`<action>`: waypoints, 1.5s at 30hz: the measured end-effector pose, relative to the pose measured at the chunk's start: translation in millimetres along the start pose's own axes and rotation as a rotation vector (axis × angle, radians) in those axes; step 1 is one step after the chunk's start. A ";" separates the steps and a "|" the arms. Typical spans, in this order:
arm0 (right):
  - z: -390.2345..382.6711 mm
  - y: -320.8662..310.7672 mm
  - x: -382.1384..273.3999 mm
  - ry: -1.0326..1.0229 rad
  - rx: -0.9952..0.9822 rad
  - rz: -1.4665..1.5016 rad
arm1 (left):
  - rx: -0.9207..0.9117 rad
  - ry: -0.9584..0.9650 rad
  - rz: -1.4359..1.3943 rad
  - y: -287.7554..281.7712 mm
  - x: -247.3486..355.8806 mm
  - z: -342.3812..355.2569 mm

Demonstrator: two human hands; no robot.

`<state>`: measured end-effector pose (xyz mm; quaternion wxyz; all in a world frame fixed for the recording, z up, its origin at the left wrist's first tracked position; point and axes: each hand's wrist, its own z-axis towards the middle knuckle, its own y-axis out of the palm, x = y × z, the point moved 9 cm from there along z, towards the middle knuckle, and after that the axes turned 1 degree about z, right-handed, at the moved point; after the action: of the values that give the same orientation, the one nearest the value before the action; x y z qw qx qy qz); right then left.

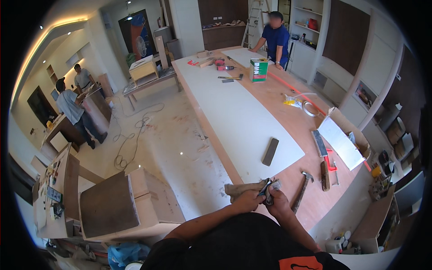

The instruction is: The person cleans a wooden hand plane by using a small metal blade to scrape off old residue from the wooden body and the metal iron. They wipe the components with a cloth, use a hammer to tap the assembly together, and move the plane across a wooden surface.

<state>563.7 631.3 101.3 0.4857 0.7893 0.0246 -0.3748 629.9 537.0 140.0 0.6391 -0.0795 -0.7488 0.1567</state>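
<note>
Left hand (249,201) and right hand (278,203) grasp crumpled beige cloth bundle (243,189) — apparently to hold it gathered — left of steel-headed hammer (302,192).

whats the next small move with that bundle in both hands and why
Probably ease the right hand slightly away from the left hand to loosen the cloth-like bundle: both hands hold it close together, and it looks bunched up. I'd keep the move small, since the hammer lies just to the right.
</note>
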 end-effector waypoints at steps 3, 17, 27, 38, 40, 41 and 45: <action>0.9 -18.2 -10.4 -0.061 0.146 0.135 | -0.015 0.110 0.248 -2.0 -1.1 -0.6; 4.9 19.6 -6.9 -0.011 0.010 -0.151 | 0.052 0.064 0.765 -8.0 47.9 -1.0; 1.7 -13.8 -24.8 -0.133 0.175 -0.085 | 0.349 0.030 0.125 -38.4 -5.6 8.2; 22.3 8.8 1.5 0.005 0.046 0.169 | -0.236 -0.190 -0.975 35.1 -22.4 24.2; 23.0 12.8 3.1 0.012 0.020 0.253 | -0.169 -0.148 -1.060 30.8 -19.0 24.3; 22.9 16.6 3.7 0.013 0.017 0.252 | -0.167 -0.146 -1.060 31.2 -22.3 23.8; 21.3 -0.7 6.7 -0.015 0.165 0.119 | -0.057 -0.030 -0.992 17.9 -24.7 23.3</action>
<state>556.1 612.8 91.4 0.4405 0.8238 -0.0570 -0.3521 609.8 542.9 107.8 0.6235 0.2710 -0.7094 -0.1858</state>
